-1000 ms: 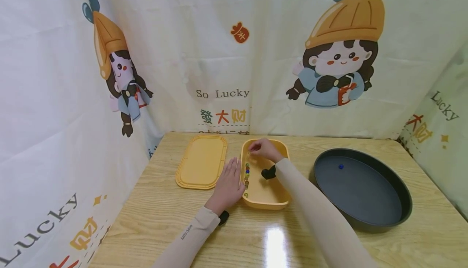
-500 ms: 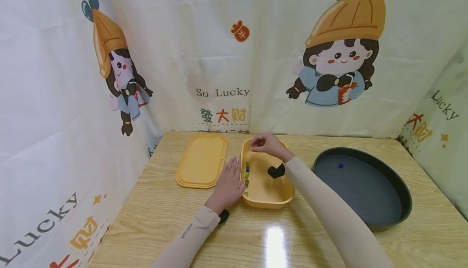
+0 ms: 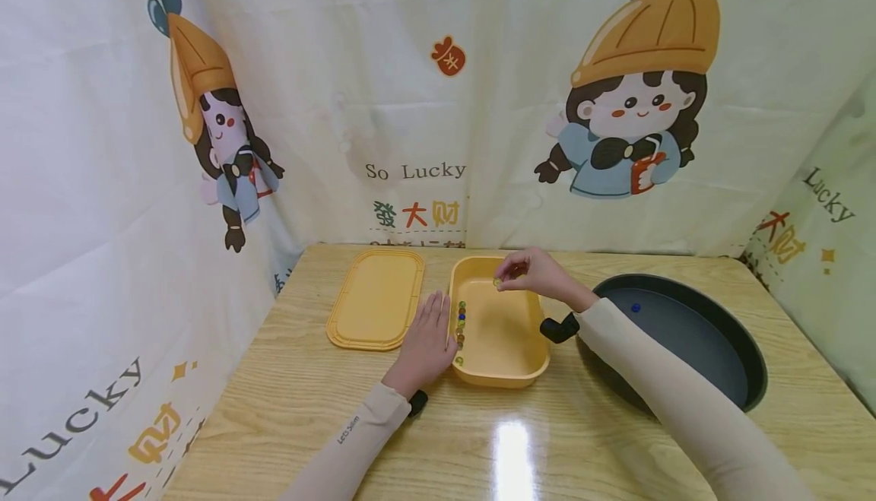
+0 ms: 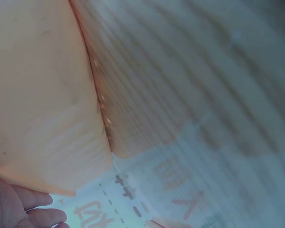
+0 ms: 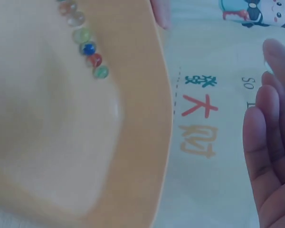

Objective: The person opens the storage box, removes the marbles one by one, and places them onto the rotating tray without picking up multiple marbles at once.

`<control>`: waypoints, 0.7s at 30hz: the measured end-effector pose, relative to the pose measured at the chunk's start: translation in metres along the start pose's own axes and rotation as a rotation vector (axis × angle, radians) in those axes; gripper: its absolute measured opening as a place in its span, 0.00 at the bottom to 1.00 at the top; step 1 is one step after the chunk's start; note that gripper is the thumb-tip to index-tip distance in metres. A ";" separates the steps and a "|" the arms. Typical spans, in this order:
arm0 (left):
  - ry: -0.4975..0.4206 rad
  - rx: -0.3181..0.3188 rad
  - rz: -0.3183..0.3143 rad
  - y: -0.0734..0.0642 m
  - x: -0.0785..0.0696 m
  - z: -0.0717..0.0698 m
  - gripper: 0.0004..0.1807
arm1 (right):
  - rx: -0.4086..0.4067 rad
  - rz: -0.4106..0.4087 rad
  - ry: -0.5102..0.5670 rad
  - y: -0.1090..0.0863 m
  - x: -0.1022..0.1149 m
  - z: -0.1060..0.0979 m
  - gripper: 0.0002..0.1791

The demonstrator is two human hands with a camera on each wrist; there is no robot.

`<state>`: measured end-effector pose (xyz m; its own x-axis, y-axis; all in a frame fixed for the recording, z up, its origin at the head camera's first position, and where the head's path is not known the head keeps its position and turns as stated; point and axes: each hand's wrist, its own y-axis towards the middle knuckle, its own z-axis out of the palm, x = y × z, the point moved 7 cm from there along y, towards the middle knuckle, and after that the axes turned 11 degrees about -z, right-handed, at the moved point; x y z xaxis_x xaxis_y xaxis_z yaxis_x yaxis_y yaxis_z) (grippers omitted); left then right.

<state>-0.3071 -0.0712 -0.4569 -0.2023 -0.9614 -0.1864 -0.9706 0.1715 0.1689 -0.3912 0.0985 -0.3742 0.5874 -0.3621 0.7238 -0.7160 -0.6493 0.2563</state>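
Observation:
My left hand [image 3: 426, 347] lies with straight fingers against the left outer wall of a yellow-orange tray [image 3: 503, 381]. In the left wrist view, some left fingers [image 4: 42, 209] show beside the tray's edge. Over the tray's far right part, my right hand [image 3: 537, 274] pinches a small yellowish-green glass marble [image 3: 497, 283] between thumb and fingertips. That hand shows at the right of the right wrist view, its marble hard to make out there. Inside the tray, several coloured marbles [image 5: 88, 48] line up along the left wall, with a yellowish one [image 3: 459, 361] slightly apart at the near end.
A large round dark grey pan [image 3: 684, 356] stands to the right, partly behind the right forearm, with a blue marble [image 3: 636, 308] in it. Left of the tray lies a flat yellow-orange lid [image 3: 378, 299]. A printed curtain [image 3: 506, 106] hangs behind the wooden table [image 3: 287, 394].
My right hand has lifted from the tray's far left part and moved right, carrying the marble. The left hand and the row of marbles stay where they were.

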 end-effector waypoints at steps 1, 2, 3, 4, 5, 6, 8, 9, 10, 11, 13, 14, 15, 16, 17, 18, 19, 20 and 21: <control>0.004 -0.002 0.002 0.000 0.000 0.000 0.35 | 0.000 -0.007 0.000 -0.004 0.001 -0.003 0.07; 0.006 -0.003 0.003 0.000 0.000 0.001 0.35 | 0.001 -0.014 0.000 -0.008 0.001 -0.006 0.08; 0.008 -0.004 0.005 0.000 0.000 0.001 0.35 | -0.002 -0.014 -0.002 -0.013 0.005 -0.009 0.07; 0.009 -0.006 0.006 0.000 0.000 0.001 0.35 | -0.004 -0.017 -0.003 -0.018 0.005 -0.012 0.07; 0.010 -0.006 0.008 0.000 0.000 0.002 0.35 | -0.007 -0.021 -0.003 -0.023 0.004 -0.016 0.07; 0.009 -0.005 0.009 0.000 0.000 0.002 0.35 | -0.012 -0.023 -0.005 -0.028 0.003 -0.020 0.07; 0.003 -0.002 0.010 0.000 0.000 0.001 0.35 | -0.023 -0.008 -0.011 -0.038 -0.001 -0.029 0.07; -0.002 -0.002 0.010 0.000 0.000 0.001 0.35 | -0.031 0.001 -0.011 -0.043 -0.003 -0.034 0.07; -0.004 -0.001 0.010 0.000 0.000 0.001 0.35 | -0.042 0.009 -0.007 -0.048 -0.009 -0.039 0.08; -0.007 0.000 0.010 -0.001 0.000 0.001 0.35 | -0.054 0.011 -0.011 -0.052 -0.011 -0.044 0.08; -0.009 0.003 0.008 -0.001 0.000 0.000 0.35 | -0.078 0.020 -0.014 -0.063 -0.016 -0.055 0.08; -0.011 0.004 0.007 -0.001 -0.001 0.000 0.35 | -0.091 0.016 -0.017 -0.068 -0.017 -0.061 0.09; -0.012 0.005 0.007 -0.001 -0.001 0.000 0.35 | -0.105 0.018 -0.021 -0.073 -0.019 -0.067 0.09; -0.011 0.007 0.006 0.000 -0.001 0.000 0.35 | -0.118 0.014 -0.034 -0.078 -0.020 -0.073 0.09; -0.012 0.006 0.006 0.000 -0.001 0.000 0.35 | -0.132 0.016 -0.041 -0.084 -0.022 -0.078 0.09; -0.015 0.004 0.007 0.000 -0.001 0.000 0.35 | -0.146 0.019 -0.044 -0.089 -0.025 -0.084 0.09; -0.017 0.004 0.007 0.000 -0.001 0.000 0.35 | -0.159 0.019 -0.047 -0.094 -0.028 -0.090 0.09; -0.018 0.001 0.008 0.000 -0.001 0.000 0.35 | -0.172 0.019 -0.053 -0.100 -0.031 -0.095 0.09; -0.017 0.001 0.007 0.000 -0.001 0.000 0.35 | -0.181 0.021 -0.058 -0.105 -0.035 -0.100 0.10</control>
<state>-0.3069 -0.0705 -0.4567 -0.2114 -0.9564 -0.2017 -0.9692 0.1785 0.1698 -0.3741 0.2464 -0.3622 0.5883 -0.4157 0.6936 -0.7817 -0.5118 0.3563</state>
